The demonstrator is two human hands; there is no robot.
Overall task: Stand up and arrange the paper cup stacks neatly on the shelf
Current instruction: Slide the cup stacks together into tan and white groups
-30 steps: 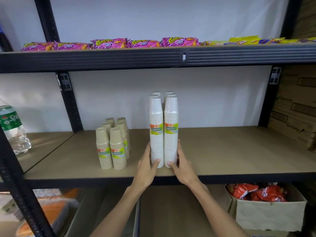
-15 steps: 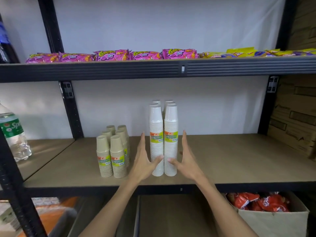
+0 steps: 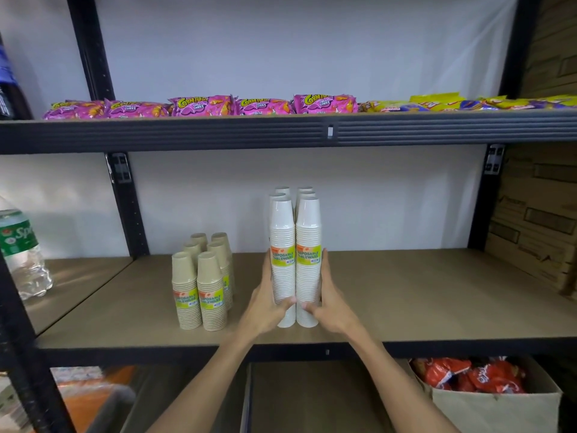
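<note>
Both hands, left hand (image 3: 265, 303) and right hand (image 3: 332, 303), squeeze the tall white cup stacks (image 3: 295, 260) mid-shelf (image 3: 421, 301). Uneven pressure could topple them; rear stacks look upright, hard to tell.

My left hand (image 3: 268, 303) and right hand (image 3: 328, 303) pressed flat against the outer sides of the tall white paper cup stacks (image 3: 295, 260), thumbs meeting across the front near the base. The stacks stood upright in two close rows on the brown board shelf (image 3: 421, 295). Just to their left stood shorter beige paper cup stacks (image 3: 201, 285), also upright. Pink snack packets (image 3: 203, 106) lay along the shelf above, and a clear plastic bottle (image 3: 22, 254) stood far left.
</note>
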